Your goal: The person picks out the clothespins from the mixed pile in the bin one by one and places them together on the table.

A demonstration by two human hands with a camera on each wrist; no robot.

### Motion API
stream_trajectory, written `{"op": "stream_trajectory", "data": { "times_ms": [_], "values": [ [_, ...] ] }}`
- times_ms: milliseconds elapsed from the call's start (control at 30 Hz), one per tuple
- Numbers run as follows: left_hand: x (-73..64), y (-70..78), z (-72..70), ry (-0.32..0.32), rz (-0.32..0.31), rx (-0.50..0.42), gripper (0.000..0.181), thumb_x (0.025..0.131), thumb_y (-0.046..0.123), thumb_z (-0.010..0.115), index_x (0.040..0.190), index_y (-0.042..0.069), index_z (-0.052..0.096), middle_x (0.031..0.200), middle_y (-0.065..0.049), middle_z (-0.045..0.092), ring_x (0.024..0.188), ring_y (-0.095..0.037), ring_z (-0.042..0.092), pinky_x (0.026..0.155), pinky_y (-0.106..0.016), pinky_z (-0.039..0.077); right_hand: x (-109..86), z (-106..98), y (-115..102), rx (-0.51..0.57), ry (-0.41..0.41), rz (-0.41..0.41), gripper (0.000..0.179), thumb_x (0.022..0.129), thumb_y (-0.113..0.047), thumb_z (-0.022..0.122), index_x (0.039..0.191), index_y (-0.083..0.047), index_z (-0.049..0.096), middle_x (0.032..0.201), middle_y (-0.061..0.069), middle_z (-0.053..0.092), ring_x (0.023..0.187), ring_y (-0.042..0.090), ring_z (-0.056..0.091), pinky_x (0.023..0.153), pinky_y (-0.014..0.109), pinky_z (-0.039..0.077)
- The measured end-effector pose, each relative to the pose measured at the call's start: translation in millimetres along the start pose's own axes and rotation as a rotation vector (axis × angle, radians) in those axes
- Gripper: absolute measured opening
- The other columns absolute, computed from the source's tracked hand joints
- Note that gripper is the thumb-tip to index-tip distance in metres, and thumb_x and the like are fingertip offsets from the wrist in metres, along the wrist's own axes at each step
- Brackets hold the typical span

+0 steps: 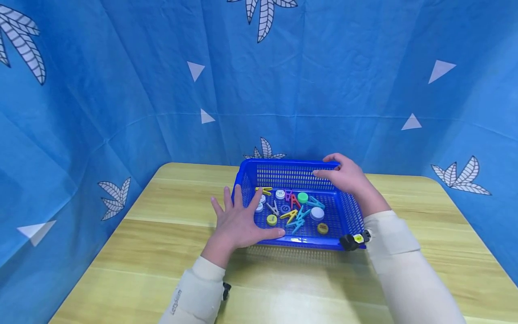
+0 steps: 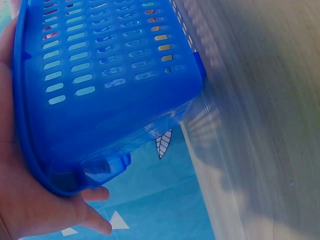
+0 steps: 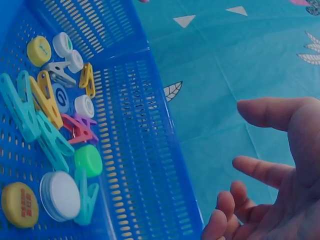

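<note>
A blue plastic basket [image 1: 319,243] with slotted walls stands on the table, holding bottle caps and clothespins. Among the caps are a green cap [image 1: 302,197], a large white cap [image 3: 60,195], a yellow cap [image 1: 272,219] and a gold cap [image 3: 20,205]. Several teal clothespins [image 3: 19,107] lie with yellow, red, purple and grey ones. My left hand [image 1: 238,225] spreads its fingers at the basket's left front corner, against the rim in the left wrist view. Near the back right corner hovers my right hand [image 1: 349,180], fingers loosely bent and holding nothing.
The wooden table [image 1: 162,243] extends on both sides and in front of the basket. A blue cloth [image 1: 344,81] with leaf and triangle prints hangs behind and along the sides. A black wrist strap buckle [image 1: 349,242] is on the right forearm, close to the basket's front right corner.
</note>
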State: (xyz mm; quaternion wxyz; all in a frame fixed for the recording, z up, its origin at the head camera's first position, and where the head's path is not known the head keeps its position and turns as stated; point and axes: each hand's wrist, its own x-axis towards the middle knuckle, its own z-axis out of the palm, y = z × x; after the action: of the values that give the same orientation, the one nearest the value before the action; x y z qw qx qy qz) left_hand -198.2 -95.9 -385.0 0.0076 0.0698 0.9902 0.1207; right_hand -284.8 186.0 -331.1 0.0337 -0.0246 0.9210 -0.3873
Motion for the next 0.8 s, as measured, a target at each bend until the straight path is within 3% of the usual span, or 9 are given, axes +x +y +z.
{"op": "stream_trajectory", "data": {
  "times_ms": [333, 467, 600, 700, 800],
  "values": [
    [-0.5, 1.0, -1.0, -0.004, 0.002, 0.003, 0.125, 0.058, 0.102, 0.043, 0.161, 0.038, 0.014, 0.164, -0.023, -0.002, 0.143, -0.048, -0.021, 0.103, -0.070, -0.020, 9.3, -1, 9, 0.091, -0.018, 0.003, 0.065, 0.090, -0.046, 0.072, 0.140, -0.010, 0.049, 0.125, 0.020, 0.053, 0.109, 0.037, 0.050, 0.086, 0.051, 0.046],
    [-0.3, 0.9, -0.6, -0.006, 0.005, 0.010, 0.125, 0.058, 0.103, 0.041, 0.161, 0.037, 0.013, 0.164, -0.023, -0.001, 0.144, -0.048, -0.019, 0.103, -0.071, -0.019, 12.6, 1, 10, 0.131, -0.023, 0.008, 0.061, 0.090, -0.041, 0.074, 0.138, -0.011, 0.050, 0.106, 0.016, 0.052, 0.083, 0.028, 0.051, 0.068, 0.040, 0.046],
    [0.0, 1.3, -1.2, -0.004, 0.005, 0.023, 0.125, 0.058, 0.103, 0.040, 0.161, 0.037, 0.014, 0.164, -0.023, 0.000, 0.144, -0.049, -0.018, 0.104, -0.073, -0.015, 15.2, 1, 12, 0.162, -0.036, 0.008, 0.058, 0.090, -0.038, 0.074, 0.137, -0.011, 0.050, 0.083, 0.008, 0.046, 0.055, 0.019, 0.042, 0.051, 0.034, 0.041],
    [0.1, 1.6, -2.0, -0.011, 0.003, 0.023, 0.124, 0.058, 0.102, 0.041, 0.161, 0.037, 0.014, 0.164, -0.023, -0.001, 0.144, -0.049, -0.019, 0.104, -0.072, -0.016, 17.6, 2, 14, 0.168, -0.053, 0.013, 0.058, 0.090, -0.035, 0.075, 0.136, -0.010, 0.051, 0.072, 0.002, 0.042, 0.048, 0.015, 0.038, 0.046, 0.031, 0.038],
    [-0.2, 1.4, -2.4, -0.018, 0.001, 0.017, 0.124, 0.059, 0.101, 0.042, 0.161, 0.036, 0.014, 0.164, -0.023, -0.001, 0.144, -0.048, -0.019, 0.103, -0.072, -0.017, 20.4, 6, 18, 0.164, -0.077, 0.030, 0.055, 0.090, -0.034, 0.076, 0.135, -0.010, 0.053, 0.071, 0.002, 0.042, 0.047, 0.015, 0.036, 0.047, 0.031, 0.037]
  ]
}}
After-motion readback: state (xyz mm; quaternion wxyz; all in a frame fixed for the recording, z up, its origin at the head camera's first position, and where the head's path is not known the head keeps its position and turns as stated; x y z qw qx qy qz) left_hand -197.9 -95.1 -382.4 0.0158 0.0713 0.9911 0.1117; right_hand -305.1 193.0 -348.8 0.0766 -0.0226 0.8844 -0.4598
